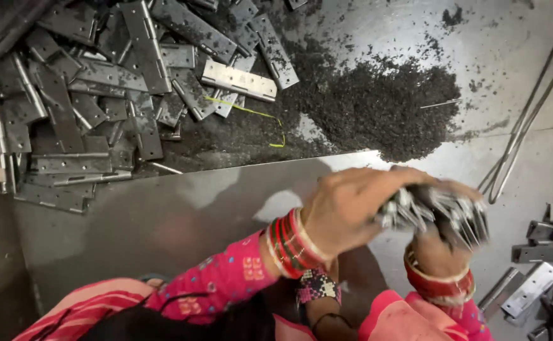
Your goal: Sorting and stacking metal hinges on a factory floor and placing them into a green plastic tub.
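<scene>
Gripping a bristling bundle of thin silvery metal pins between both hands, I have my left hand curled over its near end, fingers wrapped tight so the loose pieces cannot fan out. My right hand comes up from beneath, closed around the bundle's underside, though the blur hides how its fingers sit. The bundle hangs above the smooth grey steel sheet in front of me, touching nothing but my hands.

Beyond the sheet lies a heap of dull grey flat hinge plates, tumbled over one another at the upper left, and beside it a spread of black metal filings. More hinge plates rest at my right, near the long bent steel rods.
</scene>
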